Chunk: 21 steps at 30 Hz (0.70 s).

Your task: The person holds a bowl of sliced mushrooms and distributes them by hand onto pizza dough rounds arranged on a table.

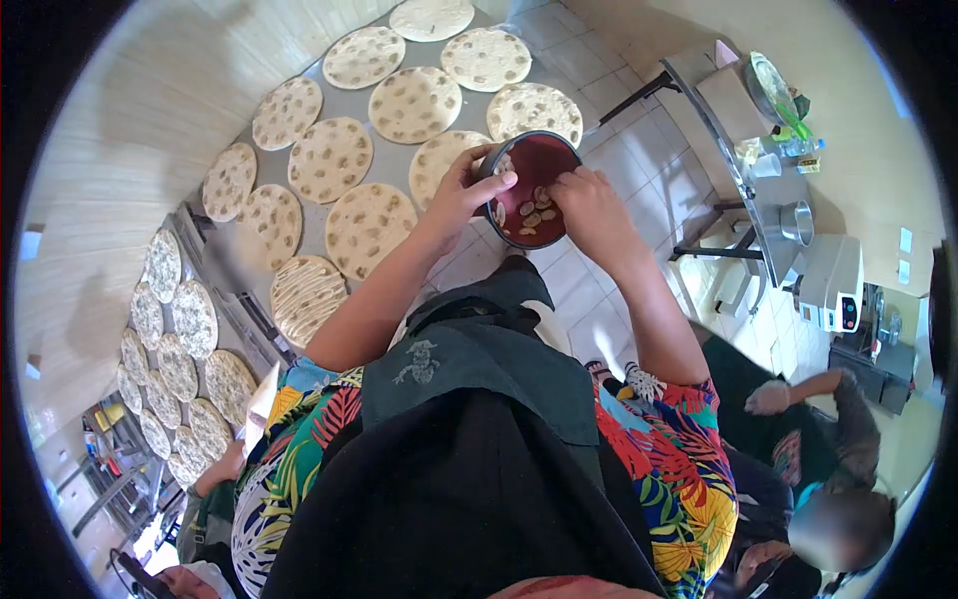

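Note:
A round bowl [532, 222], dark outside and reddish inside, is held up at the upper middle, tilted toward me, with several pale slices at its bottom and left side. My left hand [467, 195] grips its left rim, thumb over the edge. At the right rim is my right hand [591, 212], its fingers bent together inside the bowl; what they pinch, if anything, is hidden. Behind the bowl lie round flat doughs with brown spots, such as the one partly covered by the bowl [536, 112] and another [371, 232] to the left.
The dough rounds lie on a large grey table [384, 160]. More speckled rounds [196, 319] lie on another surface at the left. A metal side table [778, 190] at the right holds containers and a scale [834, 285]. Other people stand at lower right [823, 439] and lower left [205, 509].

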{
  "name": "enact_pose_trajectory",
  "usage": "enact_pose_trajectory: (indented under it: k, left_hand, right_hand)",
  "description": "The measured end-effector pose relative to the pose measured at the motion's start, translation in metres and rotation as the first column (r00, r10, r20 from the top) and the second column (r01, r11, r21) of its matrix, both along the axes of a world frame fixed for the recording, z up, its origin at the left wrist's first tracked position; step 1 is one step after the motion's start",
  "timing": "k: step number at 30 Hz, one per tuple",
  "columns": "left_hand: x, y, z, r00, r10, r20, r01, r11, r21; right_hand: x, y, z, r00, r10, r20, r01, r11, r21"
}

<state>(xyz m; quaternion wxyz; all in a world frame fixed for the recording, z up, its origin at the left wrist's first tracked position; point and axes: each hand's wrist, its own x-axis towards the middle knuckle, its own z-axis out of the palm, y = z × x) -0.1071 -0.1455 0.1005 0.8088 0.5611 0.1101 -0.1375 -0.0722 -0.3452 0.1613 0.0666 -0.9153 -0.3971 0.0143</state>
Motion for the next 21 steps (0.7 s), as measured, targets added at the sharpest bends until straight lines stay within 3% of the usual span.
enact_pose_trajectory:
  k: [4, 8, 10, 12, 13, 14, 16, 21]
  left_hand:
    - [0.029, -0.028, 0.005, 0.999, -0.013, -0.03, 0.014, 1.0, 0.011]
    - [0.066, -0.063, -0.016, 0.999, -0.004, -0.05, 0.001, 0.999, -0.051]
    - [0.087, -0.083, -0.033, 0.999, -0.007, 0.04, 0.007, 1.0, -0.007]
    - [0.099, -0.106, -0.039, 0.997, 0.047, -0.056, -0.05, 0.997, -0.055]
    - [0.103, -0.118, -0.047, 0.998, 0.041, -0.041, -0.044, 0.997, -0.067]
    - [0.111, -0.13, -0.051, 0.999, 0.046, -0.019, -0.048, 0.996, -0.08]
    - [0.122, -0.15, -0.047, 0.991, 0.078, -0.111, -0.089, 0.991, -0.098]
    - [0.146, -0.187, -0.077, 0.968, 0.169, -0.186, -0.204, 0.961, -0.188]
  right_hand:
    - [0.019, -0.027, -0.007, 0.999, 0.051, -0.01, -0.051, 0.999, -0.005]
    - [0.051, -0.06, -0.026, 0.987, 0.051, -0.154, -0.063, 0.995, -0.072]
    - [0.07, -0.078, -0.05, 0.985, 0.068, -0.16, -0.067, 0.998, 0.012]
    - [0.084, -0.095, -0.069, 0.995, 0.053, -0.084, -0.045, 0.994, 0.098]
    - [0.093, -0.105, -0.073, 0.974, 0.062, -0.217, -0.044, 0.995, 0.089]
    - [0.104, -0.117, -0.072, 0.971, 0.08, -0.225, -0.06, 0.994, 0.094]
    - [0.128, -0.129, -0.064, 0.782, 0.091, -0.616, -0.112, 0.994, 0.004]
    - [0.179, -0.158, -0.056, 0.679, 0.19, -0.709, -0.252, 0.968, 0.018]
